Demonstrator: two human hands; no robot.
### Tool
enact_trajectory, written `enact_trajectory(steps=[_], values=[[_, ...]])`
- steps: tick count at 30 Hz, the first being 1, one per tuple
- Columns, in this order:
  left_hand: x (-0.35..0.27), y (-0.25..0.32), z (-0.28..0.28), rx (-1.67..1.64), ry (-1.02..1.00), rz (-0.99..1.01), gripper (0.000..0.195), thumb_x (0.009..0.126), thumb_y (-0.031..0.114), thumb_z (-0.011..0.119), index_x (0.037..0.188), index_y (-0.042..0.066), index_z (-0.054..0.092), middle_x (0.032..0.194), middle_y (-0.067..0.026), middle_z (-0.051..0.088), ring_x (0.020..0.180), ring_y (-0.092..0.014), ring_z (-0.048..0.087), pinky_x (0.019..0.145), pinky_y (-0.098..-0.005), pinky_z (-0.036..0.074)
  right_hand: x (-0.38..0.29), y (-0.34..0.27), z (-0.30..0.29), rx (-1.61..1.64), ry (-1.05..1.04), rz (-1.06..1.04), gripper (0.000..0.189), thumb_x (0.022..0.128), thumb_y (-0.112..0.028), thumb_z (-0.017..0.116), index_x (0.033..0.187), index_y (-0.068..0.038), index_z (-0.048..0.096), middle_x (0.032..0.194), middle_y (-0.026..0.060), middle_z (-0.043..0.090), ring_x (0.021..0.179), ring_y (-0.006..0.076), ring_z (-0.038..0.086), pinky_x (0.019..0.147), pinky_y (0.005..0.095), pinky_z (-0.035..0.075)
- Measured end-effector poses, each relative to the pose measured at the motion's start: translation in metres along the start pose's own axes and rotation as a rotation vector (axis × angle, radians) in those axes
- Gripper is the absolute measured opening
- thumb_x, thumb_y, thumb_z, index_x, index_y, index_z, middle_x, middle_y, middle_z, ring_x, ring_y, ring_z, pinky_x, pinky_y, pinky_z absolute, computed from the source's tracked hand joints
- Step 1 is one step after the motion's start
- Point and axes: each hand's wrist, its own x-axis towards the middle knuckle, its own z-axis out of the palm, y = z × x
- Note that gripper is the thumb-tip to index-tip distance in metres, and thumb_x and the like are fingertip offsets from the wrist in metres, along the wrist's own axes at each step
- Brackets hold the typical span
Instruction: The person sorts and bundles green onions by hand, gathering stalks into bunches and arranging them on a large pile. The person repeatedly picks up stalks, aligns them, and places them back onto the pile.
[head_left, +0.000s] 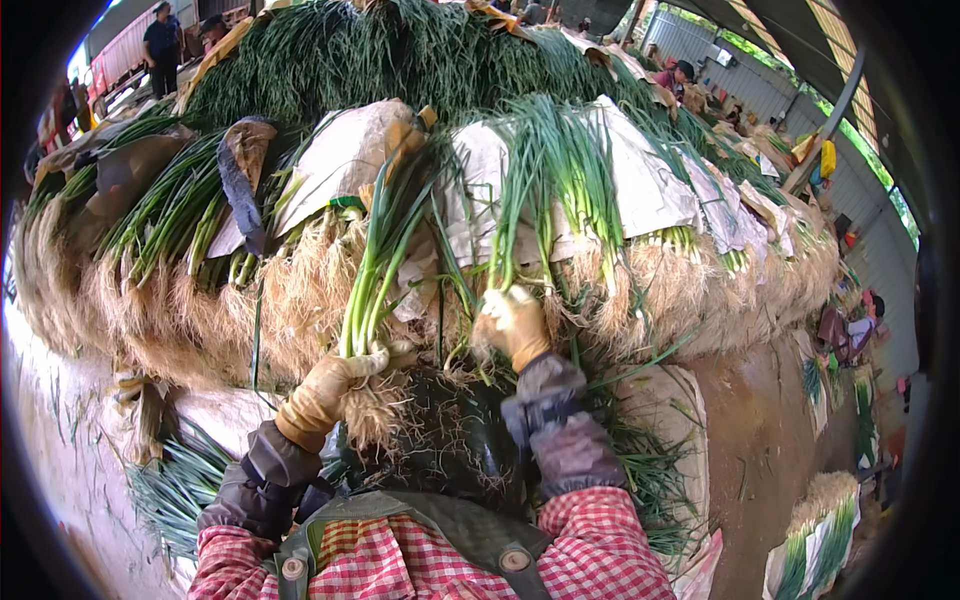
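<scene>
My left hand (337, 379), in a tan work glove, is closed around a bunch of green onions (364, 315) just above the roots. Its roots (373, 412) hang below the glove and its leaves point up and away. My right hand (514, 322), gloved too, is closed on the root end of more green onions (514, 232), whose leaves lie over white sheeting (480, 172). Right of that hand, other loose green onions (581, 187) rest on the pile. A dark apron or sheet (457, 435) strewn with root bits lies below, between my forearms.
A large heap of green onions (330, 67) fills the space ahead, roots (667, 292) outward, partly under sheets. Cut leaves (180, 472) lie at lower left and right. A bundle (817, 532) lies on the floor at lower right. Several people, one standing (163, 49), are farther off.
</scene>
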Motion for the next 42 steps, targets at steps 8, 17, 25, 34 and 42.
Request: enact_trajectory(steps=[8, 17, 25, 34, 42], values=[[0.023, -0.053, 0.006, 0.014, 0.127, -0.167, 0.023, 0.087, 0.006, 0.063, 0.107, -0.003, 0.059, 0.084, -0.0096, 0.066, 0.069, -0.022, 0.064, 0.065, -0.0317, 0.055, -0.08, 0.04, 0.043, -0.572, -0.102, -0.421, 0.023, 0.093, -0.028, 0.061, 0.101, -0.006, 0.065, 0.084, 0.0088, 0.068, 0.068, 0.0166, 0.063, 0.057, 0.0286, 0.054], [0.017, -0.052, -0.008, 0.185, 0.138, 0.006, 0.022, 0.082, 0.007, 0.067, 0.102, -0.001, 0.064, 0.084, -0.0075, 0.066, 0.073, -0.017, 0.063, 0.067, -0.0304, 0.052, -0.1, 0.016, 0.052, -0.459, -0.47, -0.296, 0.03, 0.097, -0.029, 0.053, 0.108, -0.003, 0.065, 0.072, 0.0081, 0.065, 0.062, 0.0165, 0.06, 0.057, 0.031, 0.052], [0.02, -0.062, 0.004, 0.232, 0.039, 0.014, 0.019, 0.073, -0.005, 0.069, 0.089, 0.003, 0.063, 0.08, -0.0027, 0.063, 0.074, -0.014, 0.06, 0.07, -0.0275, 0.049, -0.078, -0.008, 0.027, -0.688, -0.156, -0.07, 0.035, 0.095, -0.039, 0.056, 0.084, -0.005, 0.061, 0.066, 0.0039, 0.062, 0.057, 0.0112, 0.058, 0.051, 0.0309, 0.046], [0.013, -0.062, -0.001, 0.249, 0.224, 0.028, 0.017, 0.072, -0.005, 0.069, 0.087, 0.0, 0.063, 0.08, -0.0069, 0.065, 0.069, -0.016, 0.062, 0.067, -0.0269, 0.051, -0.073, -0.009, 0.07, -0.859, -0.161, -0.415, 0.026, 0.091, -0.033, 0.063, 0.087, -0.007, 0.066, 0.066, 0.0076, 0.064, 0.056, 0.0152, 0.059, 0.046, 0.0325, 0.045], [0.029, -0.058, -0.016, -0.442, -0.072, -0.212, 0.031, 0.077, -0.002, 0.055, 0.108, -0.006, 0.058, 0.095, -0.0181, 0.065, 0.08, -0.028, 0.064, 0.075, -0.0365, 0.055, -0.081, -0.058, 0.025, 0.16, -0.021, -0.228, 0.016, 0.096, -0.019, 0.055, 0.101, -0.005, 0.06, 0.075, 0.0021, 0.062, 0.057, 0.0046, 0.054, 0.044, 0.0183, 0.044]])
